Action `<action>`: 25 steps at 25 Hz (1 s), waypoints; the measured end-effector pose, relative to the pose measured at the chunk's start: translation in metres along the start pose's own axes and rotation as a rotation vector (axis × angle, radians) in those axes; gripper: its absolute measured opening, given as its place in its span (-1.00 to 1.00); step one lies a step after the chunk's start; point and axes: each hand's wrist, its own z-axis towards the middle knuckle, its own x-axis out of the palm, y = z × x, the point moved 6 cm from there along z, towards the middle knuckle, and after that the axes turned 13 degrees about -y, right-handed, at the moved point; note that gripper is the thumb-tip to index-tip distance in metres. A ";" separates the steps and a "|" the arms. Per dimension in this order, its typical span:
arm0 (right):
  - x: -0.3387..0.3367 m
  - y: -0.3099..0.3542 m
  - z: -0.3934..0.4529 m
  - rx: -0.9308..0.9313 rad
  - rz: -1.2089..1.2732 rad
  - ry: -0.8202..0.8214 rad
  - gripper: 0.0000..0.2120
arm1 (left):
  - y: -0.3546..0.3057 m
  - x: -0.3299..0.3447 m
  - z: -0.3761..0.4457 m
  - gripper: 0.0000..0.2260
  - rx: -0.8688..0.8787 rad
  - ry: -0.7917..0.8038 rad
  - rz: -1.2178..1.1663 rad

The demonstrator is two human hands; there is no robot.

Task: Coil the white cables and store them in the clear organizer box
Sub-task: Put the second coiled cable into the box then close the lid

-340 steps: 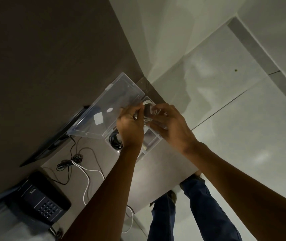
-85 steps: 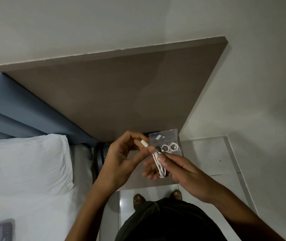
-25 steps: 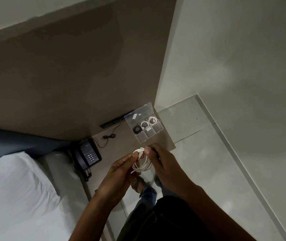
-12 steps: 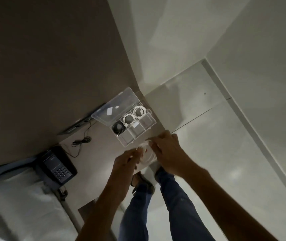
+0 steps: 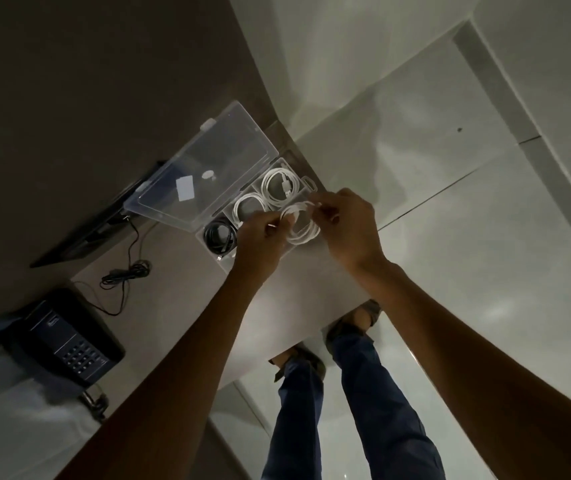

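Observation:
The clear organizer box [image 5: 308,183] lies on the small table with its lid [image 5: 208,174] swung open toward the wall. Two coiled white cables rest in its back compartments, one on the right [image 5: 281,186] and one in the middle [image 5: 248,210]. A coiled black cable [image 5: 220,234] fills the left one. Both hands hold a third white cable coil [image 5: 300,224] just over the box's front compartments. My left hand [image 5: 262,233] pinches its left side and my right hand [image 5: 348,221] pinches its upper right.
A dark desk phone [image 5: 65,341] sits at the table's left end. A thin black cord bundle [image 5: 126,273] lies between it and the box. The table [image 5: 294,299] ends close to my legs, with glossy tiled floor [image 5: 467,220] to the right.
Both hands carried the white coil up from the table's front edge to over the box's front compartments. The view has tilted closer to the box.

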 end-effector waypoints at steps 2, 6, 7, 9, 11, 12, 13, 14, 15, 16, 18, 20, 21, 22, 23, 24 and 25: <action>0.003 -0.005 0.006 -0.034 0.051 -0.077 -0.84 | -0.004 0.001 0.004 -0.76 0.132 -0.158 0.023; 0.002 -0.012 0.011 -0.090 0.031 -0.226 -0.89 | -0.013 0.002 0.000 -0.86 0.220 -0.292 -0.003; 0.002 -0.013 0.010 -0.104 0.027 -0.239 -0.88 | -0.014 0.001 0.000 -0.85 0.213 -0.301 -0.011; 0.004 -0.014 0.009 -0.128 0.022 -0.235 -0.85 | -0.016 0.001 -0.001 -0.86 0.239 -0.293 -0.022; 0.004 -0.015 0.010 -0.120 0.038 -0.238 -0.82 | -0.016 0.002 -0.005 -0.88 0.291 -0.250 0.017; 0.004 -0.016 0.011 -0.116 0.056 -0.242 -0.82 | -0.014 0.003 -0.008 -0.87 0.312 -0.221 0.029; 0.004 -0.017 0.011 -0.118 0.068 -0.242 -0.82 | -0.012 0.003 -0.011 -0.85 0.331 -0.191 0.027; 0.005 -0.017 0.012 -0.125 0.067 -0.237 -0.83 | -0.009 0.002 -0.013 -0.84 0.351 -0.163 0.014; 0.006 -0.018 0.012 -0.135 0.059 -0.229 -0.83 | -0.008 0.002 -0.014 -0.83 0.366 -0.138 0.005; 0.007 -0.018 0.012 -0.152 0.046 -0.221 -0.83 | -0.008 0.002 -0.013 -0.82 0.380 -0.121 0.012; 0.005 -0.019 0.011 -0.210 0.020 -0.197 -0.82 | -0.010 0.006 -0.008 -0.82 0.410 -0.103 0.065; 0.001 -0.020 0.004 -0.301 -0.013 -0.157 -0.77 | -0.009 0.011 -0.004 -0.83 0.425 -0.087 0.140; 0.000 -0.021 0.000 -0.344 -0.034 -0.136 -0.73 | -0.009 0.014 -0.003 -0.83 0.422 -0.080 0.165; -0.001 -0.023 -0.004 -0.373 -0.053 -0.122 -0.70 | -0.009 0.016 -0.003 -0.83 0.419 -0.077 0.171; -0.002 -0.024 -0.007 -0.388 -0.062 -0.118 -0.69 | -0.009 0.018 -0.004 -0.84 0.417 -0.082 0.165; -0.003 -0.026 -0.009 -0.391 -0.059 -0.124 -0.69 | -0.010 0.018 -0.007 -0.86 0.420 -0.093 0.155; -0.003 -0.026 -0.010 -0.381 -0.046 -0.137 -0.71 | -0.011 0.017 -0.010 -0.86 0.425 -0.101 0.144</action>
